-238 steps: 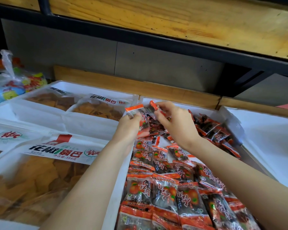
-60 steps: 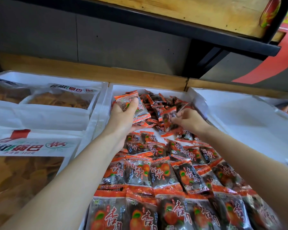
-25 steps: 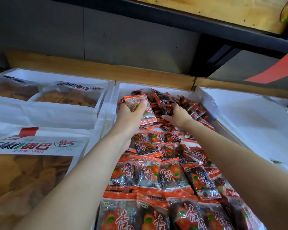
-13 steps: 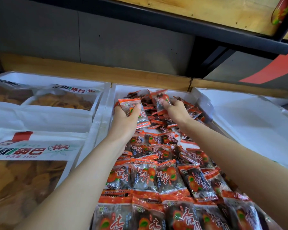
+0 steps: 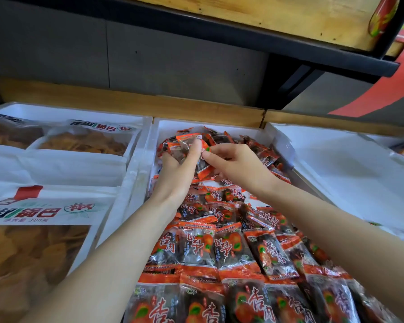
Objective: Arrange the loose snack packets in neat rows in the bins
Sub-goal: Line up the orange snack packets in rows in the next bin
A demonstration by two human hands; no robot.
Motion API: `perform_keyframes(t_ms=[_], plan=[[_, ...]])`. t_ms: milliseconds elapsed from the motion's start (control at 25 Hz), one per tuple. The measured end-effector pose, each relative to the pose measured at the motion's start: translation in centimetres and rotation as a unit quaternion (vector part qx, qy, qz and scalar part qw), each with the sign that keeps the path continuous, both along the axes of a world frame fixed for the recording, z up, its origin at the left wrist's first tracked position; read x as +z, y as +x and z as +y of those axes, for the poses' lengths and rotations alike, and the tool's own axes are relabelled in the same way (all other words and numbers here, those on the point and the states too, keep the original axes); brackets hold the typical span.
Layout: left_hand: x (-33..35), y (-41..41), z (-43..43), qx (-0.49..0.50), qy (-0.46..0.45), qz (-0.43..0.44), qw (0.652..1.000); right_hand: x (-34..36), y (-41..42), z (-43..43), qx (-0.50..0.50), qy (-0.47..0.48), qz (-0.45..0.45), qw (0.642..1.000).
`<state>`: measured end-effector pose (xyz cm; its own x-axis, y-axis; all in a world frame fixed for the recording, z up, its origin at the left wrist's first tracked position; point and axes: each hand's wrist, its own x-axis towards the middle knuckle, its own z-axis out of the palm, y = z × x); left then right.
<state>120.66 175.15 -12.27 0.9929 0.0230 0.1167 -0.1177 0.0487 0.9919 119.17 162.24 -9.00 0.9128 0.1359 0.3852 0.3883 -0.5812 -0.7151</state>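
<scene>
Both hands are up at the far end of the middle white foam bin (image 5: 233, 129) now, right over the loose heap of small orange-and-clear snack packets (image 5: 254, 145). The left hand (image 5: 180, 164) is curled round a small stack of packets (image 5: 184, 145), thumb across the front, orange seals fanned out at the top. The right hand (image 5: 233, 162), which half a second ago was off to the right lifting a single packet, has swung in to meet it: thumb and forefinger are pinched on a packet (image 5: 202, 163) pressed against the stack's right side. So the two hands have come together, and that single one is joining the bundle, by the look of it.

What it means for the job: the stack is growing one packet at a time, and I would judge she, or he, is collecting a handful to lay down as the next row. Nearer to us the tidy rows (image 5: 219, 248) already run across the bin, overlapping like tiles, labels facing up. The jumble is confined to the far end, so most of this bin looks done.

To the left, the big clear bags of golden crisps (image 5: 33, 248) sit in their own white bin (image 5: 126, 190), untouched. To the right, another white foam bin (image 5: 336, 164) shows mostly bare lining. Whether the pinched packet is fully seated in the stack, I cannot tell; the fingers hide that edge.
</scene>
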Motion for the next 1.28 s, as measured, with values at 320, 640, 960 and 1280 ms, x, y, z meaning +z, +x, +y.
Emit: perform_keyframes(t_ms=[320,640,960,1280], plan=[[-0.1,0.7,0.4,0.001,0.001,-0.063,0.998,0.3,3.5,-3.3,-0.046,-0.019,-0.079,0.996],[-0.1,1.4,0.6,0.017,0.001,-0.058,0.998,-4.0,9.5,-8.1,-0.105,-0.379,0.104,0.913],[-0.4,1.5,0.7,0.005,-0.019,-0.011,1.0,-2.1,8.4,-6.4,-0.169,-0.276,-0.075,0.943],[0.4,-0.3,0.6,-0.038,-0.053,0.054,0.996,-2.3,0.5,-0.4,-0.006,-0.014,-0.161,0.987]])
